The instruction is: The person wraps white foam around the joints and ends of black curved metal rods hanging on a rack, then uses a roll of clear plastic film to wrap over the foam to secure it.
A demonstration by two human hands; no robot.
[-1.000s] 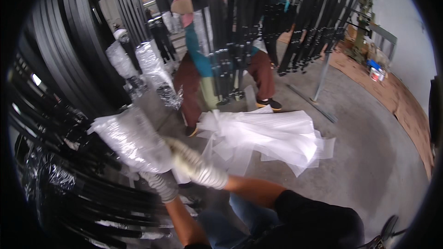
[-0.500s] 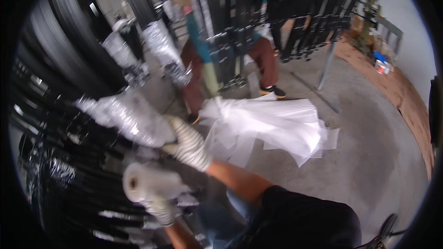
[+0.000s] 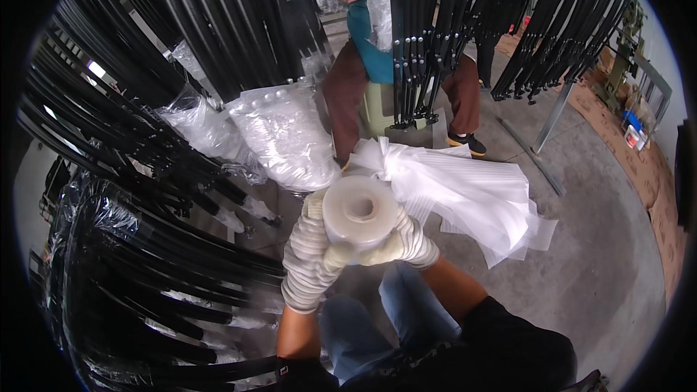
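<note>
A thick roll of clear stretch film (image 3: 341,205) stands on end between my hands, its hollow core facing up. My left hand (image 3: 306,260), in a striped white glove, is closed round the roll's left side. Gripping its right side is my right hand (image 3: 408,242), gloved alike. Just beyond the roll, clear film covers the lower end of a bundle of black tubes (image 3: 284,138). Another film-wrapped bundle end (image 3: 207,127) is beside it on the left. Whether film still runs from the roll to a bundle, I cannot tell.
White foam sheets (image 3: 465,192) lie heaped on the concrete floor (image 3: 595,239). Behind them a person in dark red trousers (image 3: 345,94) sits among hanging black tubes (image 3: 417,65). Long black tubes (image 3: 210,247) crowd my left. A metal stand leg (image 3: 552,120) rises at the right.
The roll has gone from lying sideways in my left hand at the left to upright in both hands before me. My right hand has left the wrapped bundle and taken hold of the roll.
</note>
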